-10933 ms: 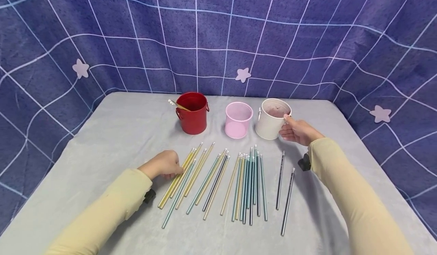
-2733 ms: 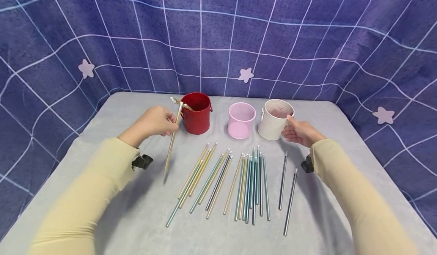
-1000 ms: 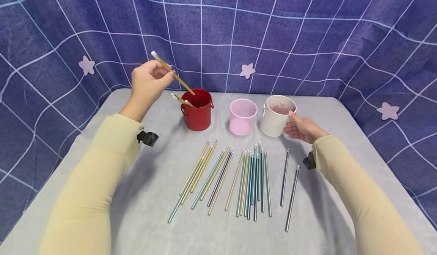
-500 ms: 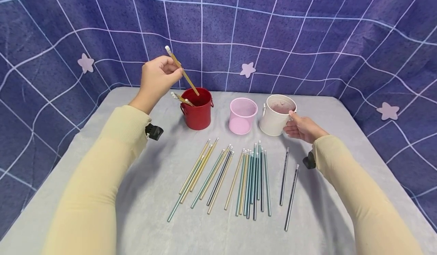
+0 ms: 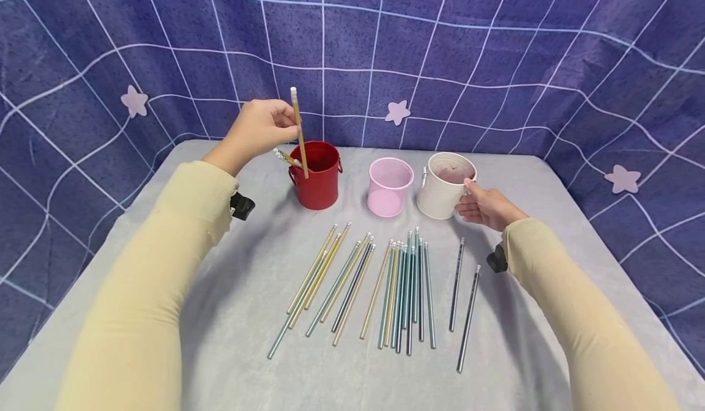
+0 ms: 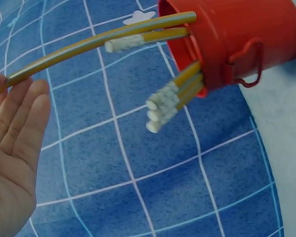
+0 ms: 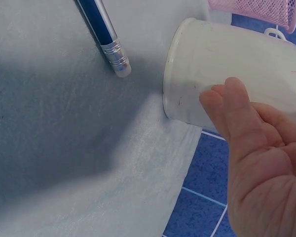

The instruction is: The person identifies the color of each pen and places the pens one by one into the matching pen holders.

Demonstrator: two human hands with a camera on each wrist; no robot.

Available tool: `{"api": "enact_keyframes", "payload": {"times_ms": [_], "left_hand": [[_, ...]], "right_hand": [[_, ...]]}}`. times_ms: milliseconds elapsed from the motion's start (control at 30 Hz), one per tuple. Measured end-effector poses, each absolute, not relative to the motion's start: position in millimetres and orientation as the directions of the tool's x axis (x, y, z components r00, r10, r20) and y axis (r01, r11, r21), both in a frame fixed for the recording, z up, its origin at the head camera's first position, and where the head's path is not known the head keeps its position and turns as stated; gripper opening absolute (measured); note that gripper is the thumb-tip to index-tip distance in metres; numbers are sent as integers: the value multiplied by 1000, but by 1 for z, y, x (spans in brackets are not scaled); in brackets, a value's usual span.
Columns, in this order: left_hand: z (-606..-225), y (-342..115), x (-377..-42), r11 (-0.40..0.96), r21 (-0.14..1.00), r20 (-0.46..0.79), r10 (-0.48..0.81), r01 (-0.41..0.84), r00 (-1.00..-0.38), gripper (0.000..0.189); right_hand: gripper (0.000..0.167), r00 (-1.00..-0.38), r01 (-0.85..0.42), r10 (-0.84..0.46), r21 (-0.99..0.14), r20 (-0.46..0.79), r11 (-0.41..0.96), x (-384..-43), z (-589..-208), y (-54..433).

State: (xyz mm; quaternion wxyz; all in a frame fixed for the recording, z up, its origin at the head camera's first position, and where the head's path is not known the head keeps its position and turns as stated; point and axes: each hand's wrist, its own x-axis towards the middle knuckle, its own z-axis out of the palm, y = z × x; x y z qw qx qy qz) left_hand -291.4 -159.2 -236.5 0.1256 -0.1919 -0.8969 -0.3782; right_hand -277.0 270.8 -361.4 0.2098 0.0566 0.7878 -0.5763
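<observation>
My left hand (image 5: 263, 128) pinches a yellow pencil (image 5: 301, 145), eraser end up, at the red bucket (image 5: 318, 191). In the left wrist view, the lower end of this pencil (image 6: 96, 43) overlaps the rim of the red bucket (image 6: 246, 29); whether it touches is unclear. Several yellow pencils (image 6: 172, 101) lean out of that bucket, white erasers outward. My right hand (image 5: 487, 208) holds the side of the white bucket (image 5: 437, 200), its thumb at the rim. In the right wrist view, the fingers (image 7: 235, 96) lie against the white bucket (image 7: 207, 64).
A pink mesh cup (image 5: 385, 202) stands between the two buckets. In front lie several yellow, teal and dark pencils (image 5: 404, 295) in loose rows. Two dark pencils (image 5: 456, 285) lie apart on the right. A blue gridded cloth (image 5: 352, 44) hangs behind the grey table (image 5: 231, 350).
My left hand has picked up a yellow pencil, raised it over the red bucket, then brought it right and lower, turning it more upright. The right hand stays at the white bucket.
</observation>
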Motion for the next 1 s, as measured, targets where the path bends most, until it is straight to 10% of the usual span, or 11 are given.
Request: {"api": "enact_keyframes", "payload": {"times_ms": [1000], "left_hand": [[-275,-163,-305,657,669,343,144,349,-928,15]], "right_hand": [[77,-911,333,-149,-899,-385,284,-277,-362,272]]}}
